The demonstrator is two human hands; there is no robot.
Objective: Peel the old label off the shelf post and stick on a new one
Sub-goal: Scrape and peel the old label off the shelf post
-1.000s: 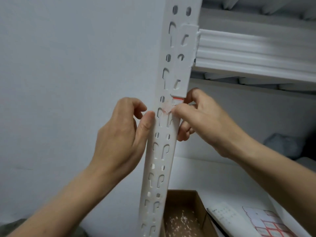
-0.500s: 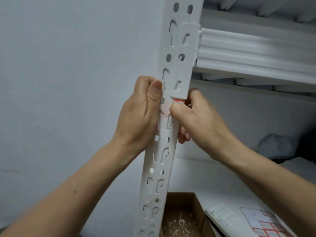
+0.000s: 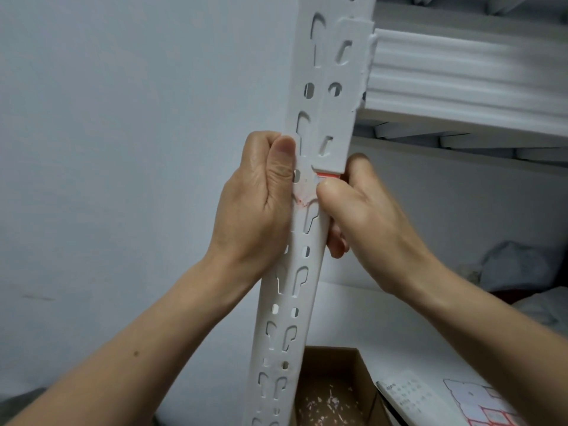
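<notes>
White-painted metal shelf post (image 3: 295, 272) runs through the middle of the scene. Its long axis is near vertical, the top leans slightly right, and the slotted face points toward me.

Old label (image 3: 302, 192) sits on that face at mid-height, between my 2 thumbs, as a torn pinkish patch. A red strip (image 3: 328, 175) lies just under the beam bracket (image 3: 335, 96).

My left hand (image 3: 255, 204) grips the post's left edge, thumb flat beside the label. My right hand (image 3: 362, 216) curls round the right edge, thumb tip on the label's margin. I cannot tell whether the nail is under the paper.

Risks, as judged:
1. Shallow scraping shreds the paper and leaves residue.
2. Residue weakens the new label's bond.
3. A thumb slips onto a slot edge.

Label sheet (image 3: 479, 404) and cardboard box (image 3: 335, 358) lie near, lower right.
</notes>
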